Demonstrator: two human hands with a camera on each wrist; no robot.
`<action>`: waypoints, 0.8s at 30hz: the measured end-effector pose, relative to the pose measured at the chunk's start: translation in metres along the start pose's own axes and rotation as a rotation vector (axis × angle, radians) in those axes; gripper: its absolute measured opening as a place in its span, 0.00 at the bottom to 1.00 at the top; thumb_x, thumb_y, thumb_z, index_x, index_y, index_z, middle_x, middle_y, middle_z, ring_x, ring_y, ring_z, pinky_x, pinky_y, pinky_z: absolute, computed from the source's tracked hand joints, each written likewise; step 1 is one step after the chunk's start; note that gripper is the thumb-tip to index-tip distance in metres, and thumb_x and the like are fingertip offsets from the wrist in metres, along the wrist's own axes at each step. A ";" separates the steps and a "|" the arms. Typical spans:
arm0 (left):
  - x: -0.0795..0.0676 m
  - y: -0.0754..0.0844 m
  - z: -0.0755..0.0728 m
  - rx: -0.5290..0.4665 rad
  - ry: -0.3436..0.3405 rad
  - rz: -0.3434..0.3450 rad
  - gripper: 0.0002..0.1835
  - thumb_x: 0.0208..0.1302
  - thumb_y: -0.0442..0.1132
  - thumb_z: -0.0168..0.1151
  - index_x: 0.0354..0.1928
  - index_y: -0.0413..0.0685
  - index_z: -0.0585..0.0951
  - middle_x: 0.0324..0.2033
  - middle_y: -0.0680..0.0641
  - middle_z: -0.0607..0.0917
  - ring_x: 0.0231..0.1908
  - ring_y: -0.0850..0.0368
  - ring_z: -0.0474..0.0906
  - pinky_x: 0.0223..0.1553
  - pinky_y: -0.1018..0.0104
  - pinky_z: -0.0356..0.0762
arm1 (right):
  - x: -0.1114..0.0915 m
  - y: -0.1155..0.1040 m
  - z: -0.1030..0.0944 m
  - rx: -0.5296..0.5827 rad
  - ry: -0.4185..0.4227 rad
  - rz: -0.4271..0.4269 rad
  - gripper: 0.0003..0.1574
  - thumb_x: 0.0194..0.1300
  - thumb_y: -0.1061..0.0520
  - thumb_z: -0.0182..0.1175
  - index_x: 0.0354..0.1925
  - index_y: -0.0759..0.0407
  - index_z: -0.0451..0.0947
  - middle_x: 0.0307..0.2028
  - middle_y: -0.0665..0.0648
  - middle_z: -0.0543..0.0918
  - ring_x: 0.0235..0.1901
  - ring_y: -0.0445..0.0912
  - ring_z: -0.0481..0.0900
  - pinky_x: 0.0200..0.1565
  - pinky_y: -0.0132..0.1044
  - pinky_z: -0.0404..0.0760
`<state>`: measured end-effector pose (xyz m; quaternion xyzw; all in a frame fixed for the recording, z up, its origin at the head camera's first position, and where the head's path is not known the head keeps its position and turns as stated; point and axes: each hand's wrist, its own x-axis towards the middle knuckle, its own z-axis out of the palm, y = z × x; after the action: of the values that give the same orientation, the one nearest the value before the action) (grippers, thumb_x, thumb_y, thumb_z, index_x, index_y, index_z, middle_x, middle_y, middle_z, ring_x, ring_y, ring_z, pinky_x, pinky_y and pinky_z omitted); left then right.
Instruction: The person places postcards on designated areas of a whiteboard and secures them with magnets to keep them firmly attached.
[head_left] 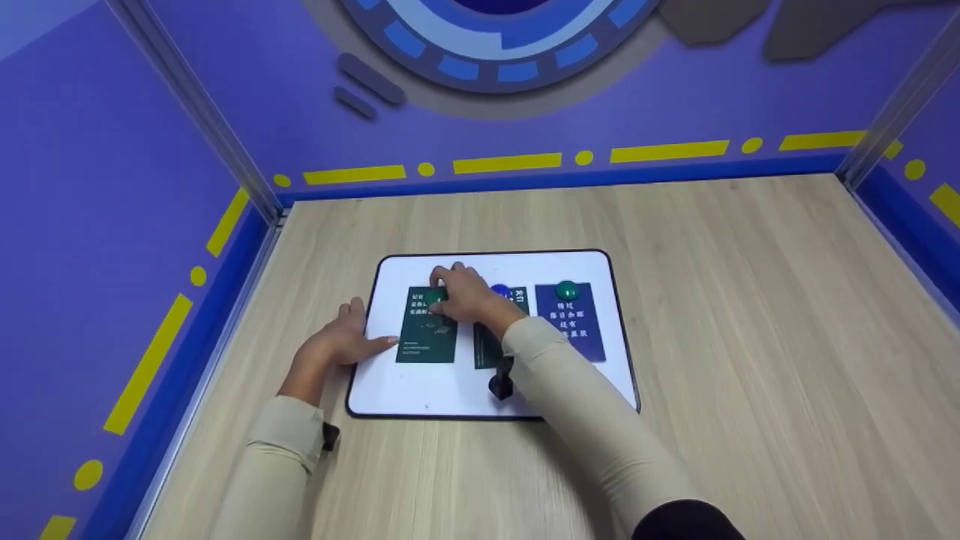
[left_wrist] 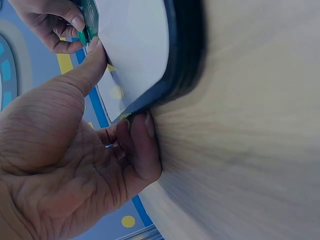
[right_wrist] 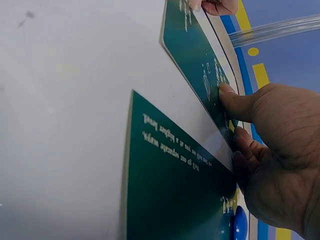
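Fingertips of my right hand [head_left: 463, 294] sit at the top end of the dark green rectangular card with white lettering [head_left: 427, 330], which lies flat on the white whiteboard with the black rim [head_left: 487, 390]. The card is the leftmost of three on that whiteboard, and its long axis runs from the far edge of the whiteboard toward me. My right hand reaches across from the whiteboard's middle, its fingers curled over something small and green at the card's far end; in the right wrist view one fingertip [right_wrist: 227, 92] presses on the card's face. I cannot tell whether the green piece is actually pinched.

My left hand [head_left: 341, 341] lies open at the whiteboard's left edge, thumb [left_wrist: 92, 62] stretched over the white surface to touch the card's near left corner, the other fingers [left_wrist: 142, 145] against the black rim on the wooden desk [head_left: 750, 337]. It is the nearer hand to the card's lower half; the right has the upper end.

Right of the card lie a second green card [right_wrist: 170, 190] with a blue round magnet [head_left: 500, 289], then a navy card [head_left: 571, 322] under a green round magnet [head_left: 567, 289].
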<state>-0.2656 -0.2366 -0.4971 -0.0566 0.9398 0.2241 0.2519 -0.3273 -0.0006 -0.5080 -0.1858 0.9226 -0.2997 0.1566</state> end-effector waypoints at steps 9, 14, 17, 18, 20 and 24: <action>-0.002 0.001 0.000 -0.004 0.006 -0.002 0.64 0.73 0.64 0.64 0.85 0.34 0.34 0.85 0.27 0.41 0.84 0.26 0.46 0.83 0.33 0.50 | -0.001 0.000 -0.001 0.009 -0.003 0.001 0.31 0.75 0.46 0.67 0.71 0.47 0.73 0.64 0.60 0.76 0.62 0.54 0.73 0.70 0.54 0.77; -0.002 0.002 0.000 -0.018 -0.001 -0.003 0.64 0.73 0.64 0.64 0.85 0.36 0.33 0.85 0.28 0.39 0.85 0.27 0.43 0.83 0.33 0.48 | 0.000 0.002 -0.001 0.003 -0.003 0.012 0.31 0.75 0.46 0.68 0.71 0.47 0.73 0.63 0.60 0.76 0.62 0.54 0.73 0.70 0.54 0.77; 0.000 0.003 0.000 -0.022 -0.003 0.001 0.64 0.73 0.64 0.64 0.85 0.36 0.33 0.85 0.28 0.38 0.85 0.27 0.42 0.83 0.34 0.48 | 0.001 0.003 -0.001 0.006 -0.003 0.015 0.30 0.75 0.46 0.68 0.70 0.47 0.74 0.62 0.60 0.76 0.62 0.54 0.73 0.70 0.54 0.78; 0.000 0.003 0.000 -0.022 -0.004 0.002 0.64 0.73 0.64 0.64 0.85 0.35 0.33 0.85 0.28 0.38 0.85 0.27 0.41 0.83 0.34 0.47 | 0.001 0.003 -0.001 0.008 -0.002 0.015 0.30 0.75 0.47 0.68 0.70 0.47 0.74 0.62 0.59 0.76 0.62 0.54 0.73 0.70 0.54 0.78; 0.001 0.002 -0.001 -0.020 -0.006 0.003 0.64 0.73 0.64 0.64 0.85 0.35 0.33 0.85 0.28 0.37 0.85 0.27 0.41 0.84 0.34 0.47 | 0.002 0.002 -0.001 0.010 -0.001 0.014 0.30 0.75 0.47 0.68 0.70 0.47 0.74 0.62 0.59 0.76 0.61 0.54 0.74 0.70 0.54 0.78; 0.001 0.001 -0.002 -0.012 -0.006 -0.002 0.64 0.73 0.64 0.64 0.85 0.35 0.33 0.85 0.28 0.37 0.85 0.27 0.42 0.84 0.34 0.47 | 0.002 0.000 -0.001 0.017 -0.002 0.015 0.30 0.75 0.47 0.68 0.70 0.47 0.74 0.62 0.59 0.76 0.62 0.54 0.74 0.70 0.54 0.78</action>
<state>-0.2671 -0.2366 -0.4959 -0.0585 0.9375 0.2298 0.2546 -0.3292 -0.0007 -0.5081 -0.1781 0.9211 -0.3062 0.1615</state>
